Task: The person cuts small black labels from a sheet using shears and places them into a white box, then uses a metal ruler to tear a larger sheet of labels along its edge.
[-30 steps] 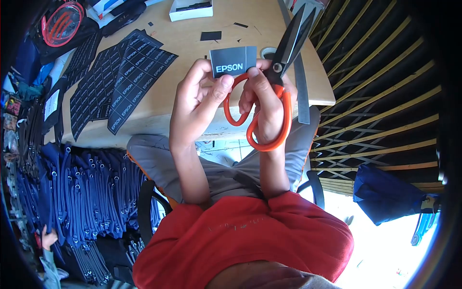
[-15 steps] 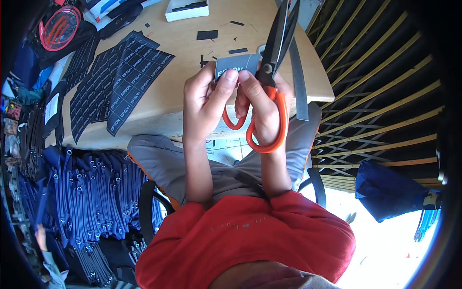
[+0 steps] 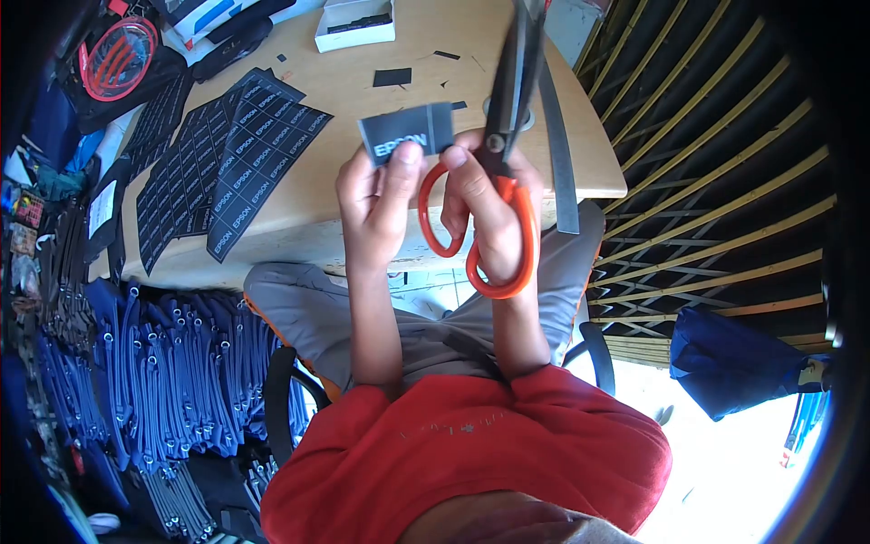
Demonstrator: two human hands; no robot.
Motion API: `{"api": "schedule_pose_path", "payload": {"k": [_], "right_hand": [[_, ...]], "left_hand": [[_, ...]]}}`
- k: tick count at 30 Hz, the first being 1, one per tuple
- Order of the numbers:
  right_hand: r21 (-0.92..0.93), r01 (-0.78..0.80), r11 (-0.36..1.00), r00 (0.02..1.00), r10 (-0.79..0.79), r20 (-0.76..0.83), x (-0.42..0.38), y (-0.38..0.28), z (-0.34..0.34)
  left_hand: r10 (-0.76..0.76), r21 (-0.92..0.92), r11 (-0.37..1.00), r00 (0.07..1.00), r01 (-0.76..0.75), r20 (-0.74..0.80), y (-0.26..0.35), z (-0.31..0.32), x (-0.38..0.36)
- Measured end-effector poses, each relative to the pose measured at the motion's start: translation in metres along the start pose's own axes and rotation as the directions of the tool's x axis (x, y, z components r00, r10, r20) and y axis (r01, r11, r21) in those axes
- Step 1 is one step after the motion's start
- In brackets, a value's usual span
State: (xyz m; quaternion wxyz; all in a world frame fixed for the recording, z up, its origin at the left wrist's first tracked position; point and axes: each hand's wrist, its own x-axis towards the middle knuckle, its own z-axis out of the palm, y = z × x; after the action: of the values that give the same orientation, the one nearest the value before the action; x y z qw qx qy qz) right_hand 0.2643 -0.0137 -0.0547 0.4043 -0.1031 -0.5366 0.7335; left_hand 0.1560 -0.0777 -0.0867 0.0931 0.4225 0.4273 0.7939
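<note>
My left hand (image 3: 376,204) pinches a dark label piece (image 3: 412,129) marked EPSON between thumb and fingers, above the table's front edge. My right hand (image 3: 494,204) holds the orange-handled scissors (image 3: 509,195), their dark blades pointing up and away. The right thumb tip lies close to the label's lower right corner; whether it touches is hard to tell. To the left, overlapping dark sheets (image 3: 258,150) printed with EPSON rows lie on the wooden table (image 3: 335,109).
Dark scraps (image 3: 392,78) and an open white box (image 3: 355,24) are on the table. A long grey strip (image 3: 558,154) hangs over its right edge. Blue straps (image 3: 172,372) hang at lower left; a folding gate (image 3: 716,172) stands at right.
The label has shifted left with my left hand and shows more of its surface. The right hand's grip has moved apart from its middle, and the scissors have tilted more upright.
</note>
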Motion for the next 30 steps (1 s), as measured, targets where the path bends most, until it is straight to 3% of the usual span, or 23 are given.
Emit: {"api": "schedule_pose_path", "payload": {"k": [2,4,7,8,11,19,30], "right_hand": [[-0.301,-0.009,0.954,0.990,0.051,0.133,-0.001,0.000,0.003],[-0.217,-0.020,0.976,0.960,0.079,0.267,-0.003,0.010,0.004],[-0.339,0.231,0.912,0.886,-0.053,0.461,0.001,0.035,0.006],[-0.337,0.229,0.913,0.878,-0.045,0.476,0.000,0.037,0.008],[-0.312,0.064,0.948,0.911,0.073,0.406,-0.004,0.037,0.015],[-0.392,0.206,0.897,0.896,-0.012,0.444,-0.001,0.035,0.012],[-0.349,0.096,0.932,0.929,0.043,0.369,-0.004,0.031,0.014]], "left_hand": [[0.045,0.101,0.994,0.987,-0.030,-0.157,0.007,-0.009,0.006],[0.062,0.083,0.995,0.977,-0.046,-0.203,0.013,-0.020,0.007],[0.094,0.114,0.992,0.953,-0.063,-0.289,0.019,-0.026,0.006],[0.097,0.117,0.991,0.951,-0.065,-0.295,0.020,-0.028,0.005],[0.121,0.095,0.991,0.957,-0.099,-0.262,0.019,-0.028,0.004],[0.100,0.106,0.992,0.948,-0.071,-0.301,0.022,-0.014,0.004],[0.083,0.094,0.994,0.969,-0.062,-0.233,0.019,-0.010,0.002]]}}
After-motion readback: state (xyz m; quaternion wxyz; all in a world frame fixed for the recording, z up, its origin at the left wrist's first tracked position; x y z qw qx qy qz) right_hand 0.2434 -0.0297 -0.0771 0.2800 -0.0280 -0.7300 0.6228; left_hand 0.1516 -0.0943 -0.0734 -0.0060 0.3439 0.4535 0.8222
